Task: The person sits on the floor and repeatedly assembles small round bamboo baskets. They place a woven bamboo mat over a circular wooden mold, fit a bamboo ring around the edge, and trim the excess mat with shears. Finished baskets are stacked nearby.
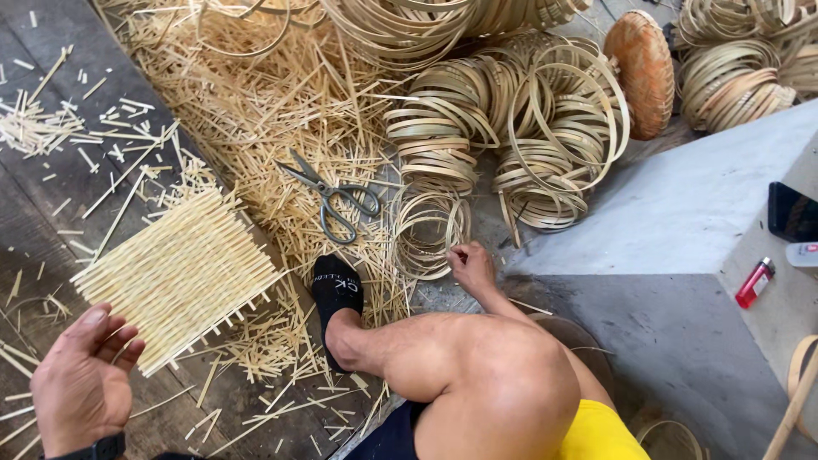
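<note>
L hand [81, 383] open, fingers spread, beside woven mat [175, 277]. R hand [471, 266] pinching bamboo ring [430, 230] right of mat, prob. lifting off pile. Scissors [332, 198] above mat.

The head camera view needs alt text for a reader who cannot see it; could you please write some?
Seen from above, a seated person's right hand touches a stack of bamboo rings while the open left hand hovers beside a square woven bamboo mat. Scissors lie on scattered bamboo strips ahead of a black-socked foot.
</note>
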